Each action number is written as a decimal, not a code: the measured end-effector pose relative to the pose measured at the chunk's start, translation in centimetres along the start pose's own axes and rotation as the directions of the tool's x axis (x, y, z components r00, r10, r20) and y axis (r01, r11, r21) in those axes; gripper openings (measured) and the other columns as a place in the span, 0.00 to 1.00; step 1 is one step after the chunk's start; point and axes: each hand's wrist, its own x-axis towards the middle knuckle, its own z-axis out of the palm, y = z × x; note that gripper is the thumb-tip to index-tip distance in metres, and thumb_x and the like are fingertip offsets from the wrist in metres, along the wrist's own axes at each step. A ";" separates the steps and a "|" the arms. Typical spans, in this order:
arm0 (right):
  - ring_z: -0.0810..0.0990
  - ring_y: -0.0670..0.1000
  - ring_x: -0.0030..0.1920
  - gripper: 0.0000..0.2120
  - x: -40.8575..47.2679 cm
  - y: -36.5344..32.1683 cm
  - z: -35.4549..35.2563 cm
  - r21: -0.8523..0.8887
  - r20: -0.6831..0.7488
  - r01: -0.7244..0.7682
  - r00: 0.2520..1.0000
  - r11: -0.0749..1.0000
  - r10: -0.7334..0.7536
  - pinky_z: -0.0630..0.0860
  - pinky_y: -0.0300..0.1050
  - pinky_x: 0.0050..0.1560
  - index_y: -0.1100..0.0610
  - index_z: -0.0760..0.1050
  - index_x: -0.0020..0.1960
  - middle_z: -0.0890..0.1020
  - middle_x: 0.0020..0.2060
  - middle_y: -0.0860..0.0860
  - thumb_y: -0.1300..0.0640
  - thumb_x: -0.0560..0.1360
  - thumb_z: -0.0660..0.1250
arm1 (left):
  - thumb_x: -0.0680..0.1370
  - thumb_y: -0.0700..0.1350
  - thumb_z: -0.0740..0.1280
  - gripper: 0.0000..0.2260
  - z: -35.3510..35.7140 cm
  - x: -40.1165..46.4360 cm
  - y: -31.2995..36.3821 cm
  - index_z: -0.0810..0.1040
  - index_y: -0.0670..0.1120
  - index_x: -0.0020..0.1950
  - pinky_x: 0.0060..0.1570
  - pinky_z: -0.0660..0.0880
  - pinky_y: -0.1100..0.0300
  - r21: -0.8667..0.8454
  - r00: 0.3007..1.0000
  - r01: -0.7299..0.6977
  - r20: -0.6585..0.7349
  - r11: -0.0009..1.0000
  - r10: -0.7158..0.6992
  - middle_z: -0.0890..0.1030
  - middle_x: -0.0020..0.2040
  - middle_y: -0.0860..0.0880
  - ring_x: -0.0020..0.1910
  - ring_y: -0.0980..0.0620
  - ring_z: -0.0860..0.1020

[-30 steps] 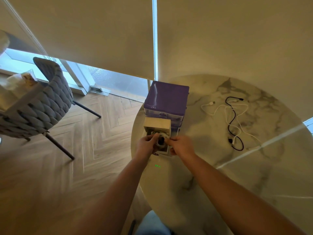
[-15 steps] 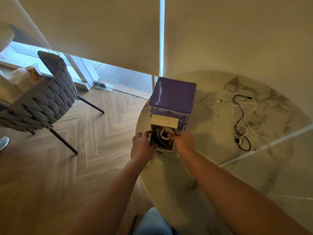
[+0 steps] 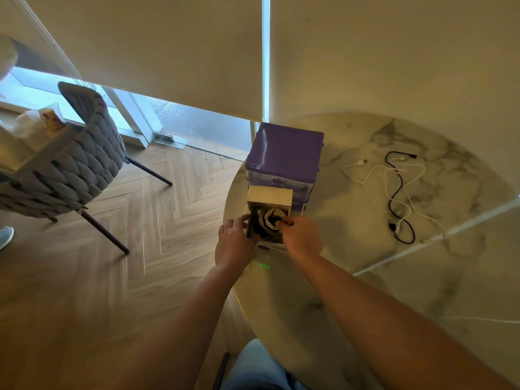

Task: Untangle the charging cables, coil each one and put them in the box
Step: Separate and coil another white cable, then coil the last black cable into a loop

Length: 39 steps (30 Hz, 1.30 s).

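Reaching over the near edge of the round marble table [image 3: 337,319], the person works both hands at a small cream box [image 3: 269,196] that stands directly in front of the purple drawer unit [image 3: 285,153]. The box's lid is flipped up against the drawer unit's lower drawers, and its dark inside faces the camera. The left hand [image 3: 232,240] rests on the box's left wall, thumb and fingers curled round that edge. The right hand [image 3: 302,235] is at the box's right side, its fingertips [image 3: 281,222] pinching something dark in the middle of a coiled white cable [image 3: 268,215] that lies inside the box; exactly what they pinch cannot be told. Dark cable seems to lie under the white coil, though the shadow hides its shape.

Well to the right of the drawer unit, a loose white cable [image 3: 365,175] and a black cable [image 3: 396,192] lie crossed over each other on the marble, uncoiled. A small white device with green lights [image 3: 264,265] sits just nearer than the box, partly under the hands. Far to the left of the drawer unit, on the herringbone wood floor [image 3: 135,249], stands a grey woven chair [image 3: 81,164].
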 end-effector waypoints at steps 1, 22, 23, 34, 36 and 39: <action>0.80 0.53 0.50 0.12 0.0 0.1 0.0 0.011 0.024 0.010 1.000 1.000 -0.010 0.69 0.42 0.41 0.49 0.81 0.58 0.83 0.50 0.51 0.48 0.77 0.65 | 0.77 0.50 0.68 0.24 0.0 0.0 0.0 0.67 0.52 0.72 0.61 0.71 0.52 0.008 1.000 -0.004 0.002 1.000 0.004 0.73 0.65 0.49 0.64 0.49 0.68; 0.80 0.52 0.40 0.10 1.9 14.1 -14.6 0.159 -0.231 -0.209 0.942 0.965 0.242 0.77 0.47 0.41 0.53 0.81 0.48 0.83 0.41 0.50 0.50 0.77 0.63 | 0.81 0.53 0.58 0.12 9.3 -1.6 12.9 0.77 0.53 0.60 0.59 0.71 0.53 0.112 0.847 -0.503 0.263 0.857 0.462 0.76 0.56 0.50 0.57 0.50 0.73; 0.79 0.52 0.38 0.11 2.1 14.5 -15.3 0.113 -0.236 -0.210 0.944 0.971 0.231 0.76 0.46 0.39 0.54 0.81 0.48 0.83 0.41 0.51 0.51 0.77 0.62 | 0.80 0.53 0.57 0.12 9.9 -1.4 13.5 0.76 0.54 0.60 0.58 0.72 0.52 0.119 0.845 -0.502 0.279 0.857 0.456 0.76 0.56 0.51 0.57 0.50 0.73; 0.73 0.56 0.59 0.15 4.6 18.3 -18.2 -0.522 -0.055 -0.031 0.998 0.852 0.003 0.75 0.52 0.50 0.53 0.73 0.64 0.71 0.59 0.54 0.54 0.80 0.58 | 0.80 0.51 0.60 0.12 13.5 -0.4 16.7 0.76 0.52 0.61 0.59 0.72 0.52 0.046 0.793 -0.465 0.466 0.884 0.392 0.74 0.58 0.49 0.60 0.50 0.72; 0.73 0.55 0.57 0.13 4.4 18.8 -18.0 -0.552 -0.078 -0.013 0.996 0.834 -0.036 0.76 0.50 0.48 0.54 0.74 0.61 0.72 0.57 0.53 0.54 0.79 0.58 | 0.79 0.51 0.61 0.11 13.8 -0.5 16.9 0.76 0.53 0.60 0.58 0.73 0.53 0.050 0.795 -0.456 0.472 0.889 0.382 0.74 0.58 0.50 0.58 0.51 0.73; 0.72 0.55 0.58 0.10 3.7 19.5 -17.4 -0.572 -0.067 0.026 0.995 0.820 -0.079 0.75 0.50 0.48 0.54 0.75 0.57 0.72 0.56 0.53 0.55 0.78 0.60 | 0.79 0.51 0.61 0.11 13.8 -0.7 17.0 0.76 0.53 0.60 0.58 0.73 0.54 0.055 0.789 -0.460 0.483 0.886 0.379 0.74 0.58 0.51 0.58 0.52 0.74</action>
